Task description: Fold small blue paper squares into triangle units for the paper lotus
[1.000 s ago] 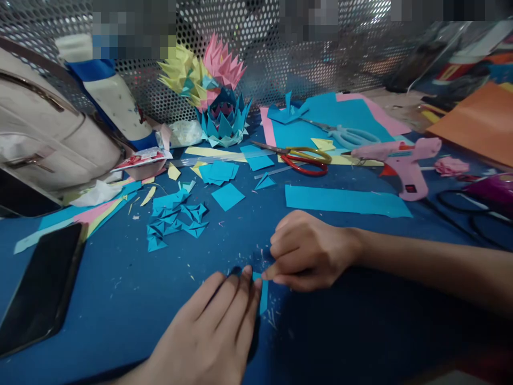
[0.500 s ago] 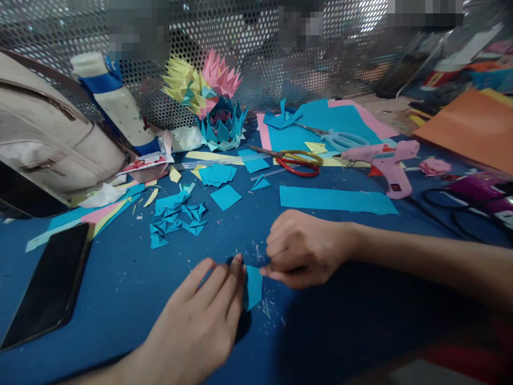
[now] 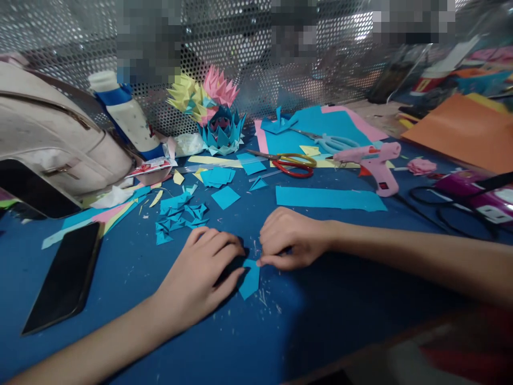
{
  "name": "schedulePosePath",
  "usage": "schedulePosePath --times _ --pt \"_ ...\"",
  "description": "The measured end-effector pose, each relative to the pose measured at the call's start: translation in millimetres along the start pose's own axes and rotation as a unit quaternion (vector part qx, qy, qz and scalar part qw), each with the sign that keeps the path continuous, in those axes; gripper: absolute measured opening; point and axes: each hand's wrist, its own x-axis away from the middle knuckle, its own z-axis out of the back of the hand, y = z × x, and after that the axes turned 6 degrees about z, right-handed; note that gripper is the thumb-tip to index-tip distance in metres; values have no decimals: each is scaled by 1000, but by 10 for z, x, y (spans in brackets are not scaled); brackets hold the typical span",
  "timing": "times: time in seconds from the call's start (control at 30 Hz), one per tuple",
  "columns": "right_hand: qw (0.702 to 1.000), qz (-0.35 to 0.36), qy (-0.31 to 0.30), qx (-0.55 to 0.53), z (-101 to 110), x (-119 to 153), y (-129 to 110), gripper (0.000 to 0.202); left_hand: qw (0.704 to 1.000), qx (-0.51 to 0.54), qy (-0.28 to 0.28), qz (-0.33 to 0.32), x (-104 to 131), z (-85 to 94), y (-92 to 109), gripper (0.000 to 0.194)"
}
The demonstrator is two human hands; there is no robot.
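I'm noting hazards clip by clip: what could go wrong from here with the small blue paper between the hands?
The small blue paper could skew or crease crookedly, since the right hand appears to meet it only at an upper corner.

The left hand might nudge the folded blue pieces, which lie close to its knuckles.

Loose paper bits beside the small blue paper could get caught under it.

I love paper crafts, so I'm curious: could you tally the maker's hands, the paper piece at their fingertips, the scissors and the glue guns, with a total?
Left hand and right hand: 2
Paper piece: 1
Red-and-yellow scissors and light blue scissors: 2
Glue gun: 1
Total: 6
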Motion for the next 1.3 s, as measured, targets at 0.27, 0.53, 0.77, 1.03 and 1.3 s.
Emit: schedulePosePath --times 0.27,0.53,0.77,1.03,1.3 --pt "969 -173 141 -109 56 -37 7 37 995 81 -25 57 -103 -63 -29 8" --pt "996 -73 17 -45 -28 -30 -2 27 986 141 3 84 -140 -17 -18 17" --pt "988 -129 34 -72 -43 -94 -64 19 976 187 25 111 -148 6 37 24" --pt "971 -188 62 -132 -57 -89 -54 16 960 230 43 153 -150 -38 -14 8" --pt "971 -184 71 -135 -82 -74 -37 16 943 278 70 168 -153 -56 -70 14"
